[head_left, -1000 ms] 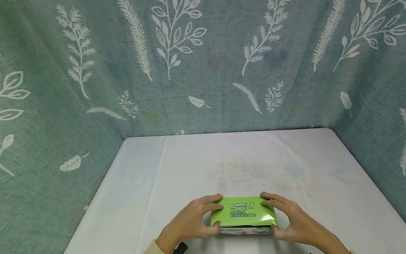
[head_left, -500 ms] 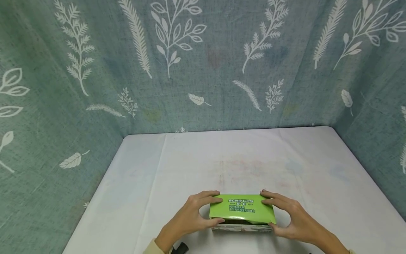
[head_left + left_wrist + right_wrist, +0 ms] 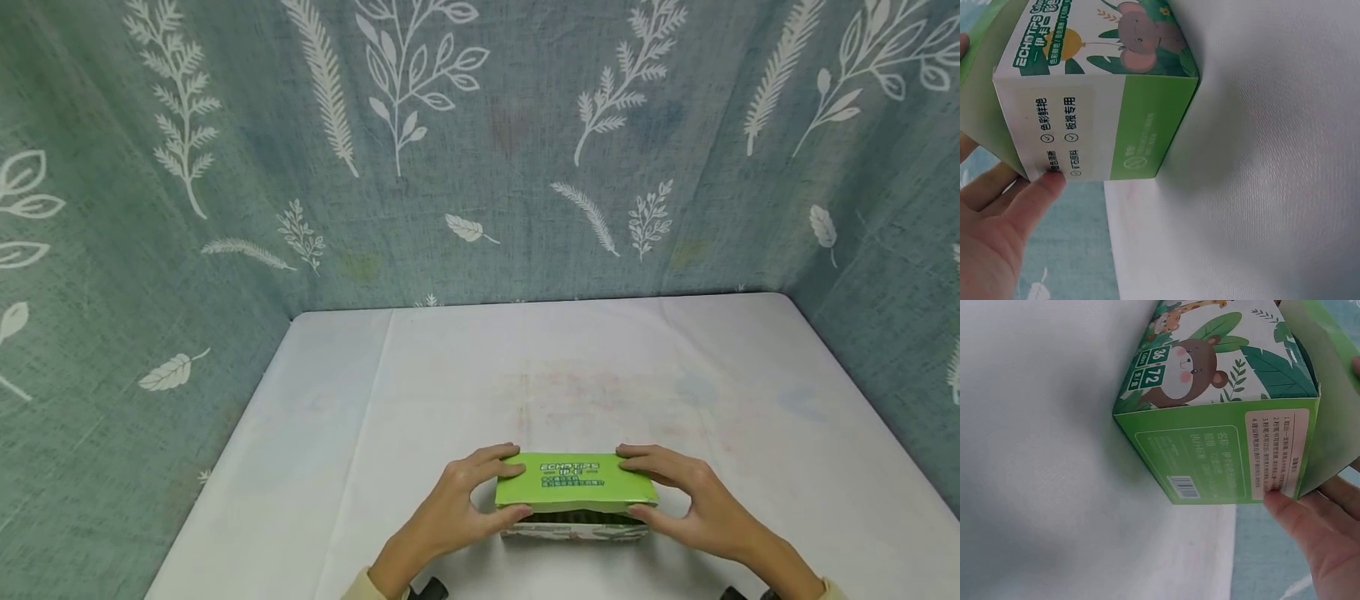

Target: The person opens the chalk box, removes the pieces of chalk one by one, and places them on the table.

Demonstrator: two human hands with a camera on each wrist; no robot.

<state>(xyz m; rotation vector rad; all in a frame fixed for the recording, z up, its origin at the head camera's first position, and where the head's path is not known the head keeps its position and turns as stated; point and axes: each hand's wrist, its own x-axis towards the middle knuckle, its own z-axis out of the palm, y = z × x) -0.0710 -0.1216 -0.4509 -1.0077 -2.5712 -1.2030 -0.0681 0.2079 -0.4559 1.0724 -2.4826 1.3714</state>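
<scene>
A green-lidded chalk box (image 3: 576,531) stands on the white table near its front, lid (image 3: 577,493) tilted up along the near edge with a dark gap below. My left hand (image 3: 467,507) holds the lid's left end, thumb at the near edge and fingers toward the back. Likewise, my right hand (image 3: 693,508) grips the right end. In the left wrist view, a fingertip touches the box's white-and-green side (image 3: 1094,125), beside an elephant picture. The right wrist view has a fingertip on the other green side (image 3: 1210,450), near printed text. The box's contents are too dark to tell.
A white cloth-covered table (image 3: 420,400) surrounds the box, with faint coloured stains behind it. Green-blue curtains (image 3: 510,167) with white leaf prints enclose the back and both sides. Black wrist devices (image 3: 432,588) show near both sleeves.
The lid's near edge has risen from almost closed, widening the dark gap over the box front. Both thumbs have moved up with it. The head view has tilted slightly downward.
</scene>
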